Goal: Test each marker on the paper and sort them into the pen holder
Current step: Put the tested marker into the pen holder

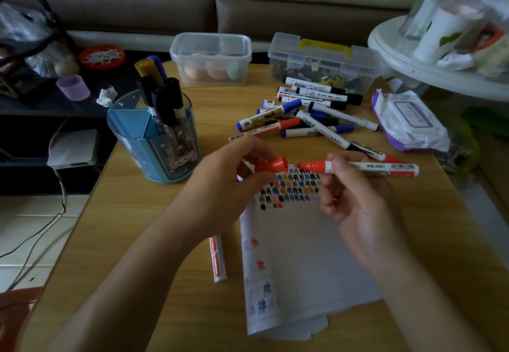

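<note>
Red cap [271, 165] pinched in left hand [228, 183] fingertips; right hand [358, 203] fingers grip red marker [385, 169] barrel, tip facing cap, just apart, above paper [303, 255]. Likely capping step; next needs straight push, then drop into pen holder [154, 159].

Marker [218, 260] top under forearm [154, 241] (left)
</note>
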